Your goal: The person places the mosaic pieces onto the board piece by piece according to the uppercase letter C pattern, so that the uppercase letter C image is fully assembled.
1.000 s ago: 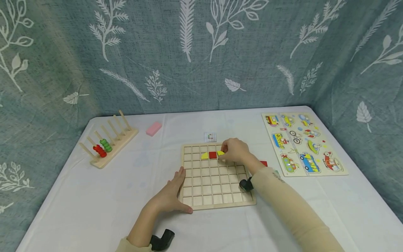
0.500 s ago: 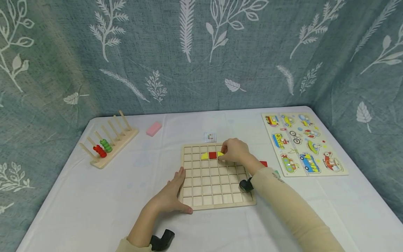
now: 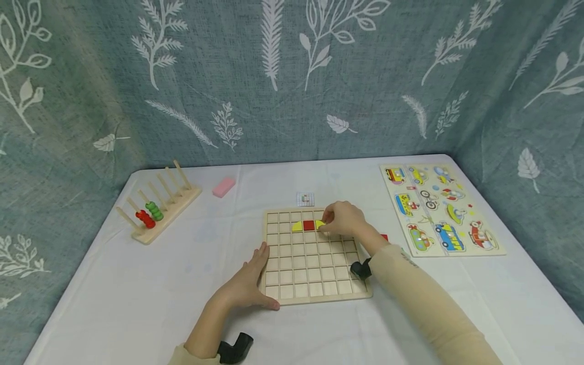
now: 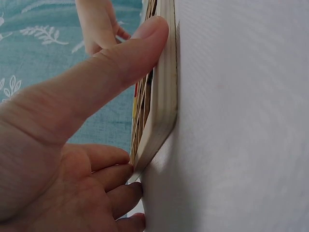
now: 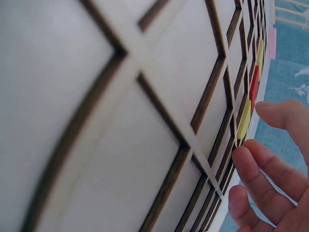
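Note:
A wooden grid board (image 3: pixel 301 300) lies on the white table. My left hand (image 3: pixel 248 279) rests against its lower left corner, fingers along the left side and thumb at the front edge; in the left wrist view, the thumb (image 4: pixel 140 43) lies on the rim. My right hand (image 3: pixel 344 219) is over the board's upper part, its thumb and fingertips at the two ends of a yellow tile (image 5: pixel 245 120) with a rounded corner. Left of that tile sit a red square tile (image 3: pixel 308 225) and another yellow rounded tile (image 3: pixel 297 226), in one row of cells.
A small patterned card (image 3: pixel 305 199) lies behind the board. At the left stand wooden pegs (image 3: pixel 166 215) with red and green beads; a pink block (image 3: pixel 224 187) is nearby. A vehicle puzzle board (image 3: pixel 440 210) lies right. A red piece (image 3: pixel 385 237) shows beside my right forearm.
The yellow tile at my right fingertips has turned and settled lower, in line with the red tile. My left hand keeps its place on the board.

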`<action>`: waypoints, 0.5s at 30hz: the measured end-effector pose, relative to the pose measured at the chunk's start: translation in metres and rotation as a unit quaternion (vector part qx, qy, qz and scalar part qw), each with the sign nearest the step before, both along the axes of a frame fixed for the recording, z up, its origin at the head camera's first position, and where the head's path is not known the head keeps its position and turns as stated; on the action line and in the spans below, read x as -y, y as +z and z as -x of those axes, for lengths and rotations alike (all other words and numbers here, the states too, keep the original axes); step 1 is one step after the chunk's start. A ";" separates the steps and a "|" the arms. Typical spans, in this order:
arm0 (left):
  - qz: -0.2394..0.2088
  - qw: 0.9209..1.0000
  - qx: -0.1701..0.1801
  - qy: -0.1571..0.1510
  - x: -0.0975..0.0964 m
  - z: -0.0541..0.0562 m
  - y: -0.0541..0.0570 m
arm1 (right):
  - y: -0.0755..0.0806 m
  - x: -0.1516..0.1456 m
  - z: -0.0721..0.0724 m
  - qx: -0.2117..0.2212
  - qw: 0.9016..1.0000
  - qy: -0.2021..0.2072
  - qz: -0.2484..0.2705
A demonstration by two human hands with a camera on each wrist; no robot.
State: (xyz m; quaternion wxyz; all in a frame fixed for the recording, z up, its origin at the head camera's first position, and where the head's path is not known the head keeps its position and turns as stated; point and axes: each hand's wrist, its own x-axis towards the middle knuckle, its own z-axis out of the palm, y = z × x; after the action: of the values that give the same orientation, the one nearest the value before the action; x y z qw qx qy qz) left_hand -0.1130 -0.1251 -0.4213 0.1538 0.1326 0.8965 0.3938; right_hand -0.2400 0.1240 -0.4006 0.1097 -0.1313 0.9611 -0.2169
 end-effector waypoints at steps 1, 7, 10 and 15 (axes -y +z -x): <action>-0.002 1.000 -0.001 0.000 0.000 0.000 0.000 | 0.000 0.000 0.000 0.001 1.000 0.000 0.002; -0.008 1.000 -0.002 0.000 0.000 -0.001 0.001 | 0.003 -0.004 -0.003 0.005 1.000 0.006 0.026; -0.002 1.000 0.000 0.003 0.000 -0.001 0.001 | 0.005 -0.006 -0.005 0.000 0.999 0.017 0.043; 0.002 1.000 0.007 0.000 0.001 -0.001 0.003 | 0.012 -0.014 -0.010 -0.007 0.997 0.038 0.070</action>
State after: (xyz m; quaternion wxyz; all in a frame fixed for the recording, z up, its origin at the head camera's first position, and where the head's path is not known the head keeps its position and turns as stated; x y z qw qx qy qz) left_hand -0.1119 -0.1258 -0.4185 0.1599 0.1292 0.8962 0.3930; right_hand -0.2296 0.1384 -0.3884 0.1019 -0.1769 0.9385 -0.2786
